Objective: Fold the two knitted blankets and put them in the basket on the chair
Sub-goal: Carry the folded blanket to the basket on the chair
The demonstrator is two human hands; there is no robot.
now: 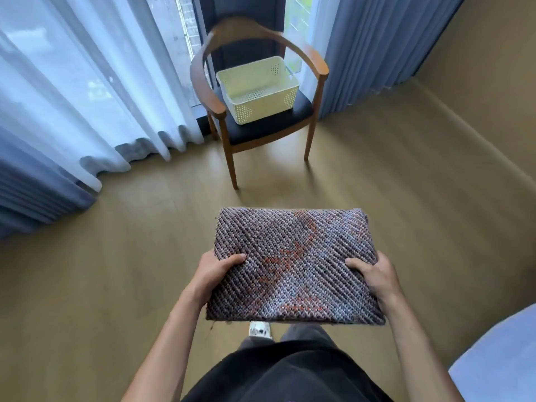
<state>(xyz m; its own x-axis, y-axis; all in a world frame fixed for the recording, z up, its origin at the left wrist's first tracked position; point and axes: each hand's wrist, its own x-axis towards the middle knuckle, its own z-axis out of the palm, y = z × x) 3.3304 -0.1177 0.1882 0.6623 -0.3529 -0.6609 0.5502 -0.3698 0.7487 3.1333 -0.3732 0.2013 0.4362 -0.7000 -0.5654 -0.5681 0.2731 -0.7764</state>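
Folded knitted blanket (293,268), grey-purple with orange patches, held flat in mid-air above the floor (130,271), in front of the person's body. Left hand (213,275) grips its left edge, thumb on top, fingers under. Right hand (374,275) grips the right edge the same way, thumb on top. Only one blanket in view.

Floor is light brown wood planks, matte, some glare near the chair legs. Wooden armchair (314,66) with a dark seat stands ahead, well apart from the blanket, backed against a window. Cream perforated basket (262,104) sits on the seat, slightly angled, nothing visible inside. White sheer curtain (72,91) hangs left of the chair, pooling on the floor; blue-grey curtain (374,44) hangs on the right. Tan wall (487,68) at right. Pale blue rounded surface (504,361) at bottom right corner, can't tell what. A shoe tip (260,328) shows under the blanket.
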